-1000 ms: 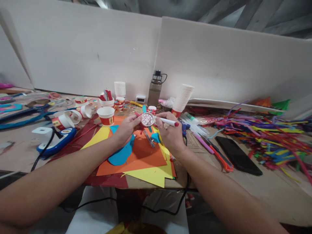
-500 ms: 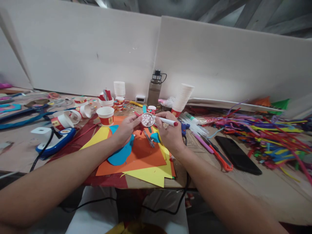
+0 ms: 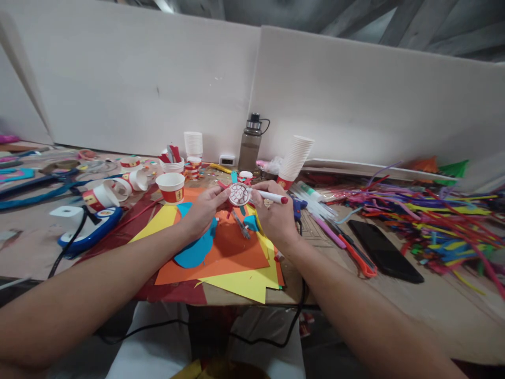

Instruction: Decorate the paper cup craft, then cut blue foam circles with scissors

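Observation:
A small round white piece (image 3: 239, 195) with red lines drawn on it faces me, with red and teal parts sticking out around it. My left hand (image 3: 205, 210) pinches its left edge. In my right hand (image 3: 276, 213) is a white marker (image 3: 272, 197) with a red end pointing right; its tip side is hidden by the fingers at the piece's right edge. Beneath the hands lie orange paper (image 3: 232, 255), yellow paper (image 3: 242, 284) and a blue paper shape (image 3: 195, 252). Scissors (image 3: 240, 225) rest on the orange sheet.
A red and white cup (image 3: 170, 188), a bottle (image 3: 250, 145) and stacked cups (image 3: 295, 158) stand behind. Rightward are a black phone (image 3: 384, 251), a red cutter (image 3: 357, 258) and piled pipe cleaners (image 3: 445, 221). A blue and white device (image 3: 92, 229) sits left, beside a black cable.
The round piece is turned slightly, and its red lines look denser. Both hands have hardly moved and keep their holds.

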`<control>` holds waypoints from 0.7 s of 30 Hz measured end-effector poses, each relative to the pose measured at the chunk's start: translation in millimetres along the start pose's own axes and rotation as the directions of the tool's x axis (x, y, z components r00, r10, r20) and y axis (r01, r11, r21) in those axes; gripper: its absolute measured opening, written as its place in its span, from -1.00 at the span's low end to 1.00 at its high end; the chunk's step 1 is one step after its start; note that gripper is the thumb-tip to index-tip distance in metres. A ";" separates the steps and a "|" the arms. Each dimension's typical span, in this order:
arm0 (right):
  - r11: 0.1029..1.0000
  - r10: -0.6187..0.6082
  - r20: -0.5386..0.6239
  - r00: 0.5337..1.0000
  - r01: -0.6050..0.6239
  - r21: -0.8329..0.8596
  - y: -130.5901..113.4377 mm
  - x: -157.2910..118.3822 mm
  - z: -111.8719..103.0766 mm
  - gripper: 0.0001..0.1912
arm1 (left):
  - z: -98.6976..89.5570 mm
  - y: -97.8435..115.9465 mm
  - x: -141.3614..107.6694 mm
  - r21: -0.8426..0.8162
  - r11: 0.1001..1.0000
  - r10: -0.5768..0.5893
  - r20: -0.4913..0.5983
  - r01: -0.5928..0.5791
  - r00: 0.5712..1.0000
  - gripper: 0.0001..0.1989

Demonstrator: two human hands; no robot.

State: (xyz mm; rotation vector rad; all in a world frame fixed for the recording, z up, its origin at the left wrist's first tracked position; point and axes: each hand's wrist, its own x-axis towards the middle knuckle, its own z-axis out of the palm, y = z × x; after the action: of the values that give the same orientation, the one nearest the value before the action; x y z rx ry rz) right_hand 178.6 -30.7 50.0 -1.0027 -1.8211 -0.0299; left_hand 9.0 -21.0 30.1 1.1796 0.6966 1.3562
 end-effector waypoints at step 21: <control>1.000 0.001 0.003 1.000 -0.001 0.008 -0.4 -0.2 -0.1 -0.84 | -0.3 3.3 1.4 -0.013 1.000 0.008 -0.065 -0.009 0.998 -0.73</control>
State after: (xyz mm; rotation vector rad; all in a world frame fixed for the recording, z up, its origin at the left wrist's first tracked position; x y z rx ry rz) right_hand 178.4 -31.2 50.0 -0.9981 -1.8221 -0.0205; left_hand 7.7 -20.2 33.3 1.1326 0.7288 1.4095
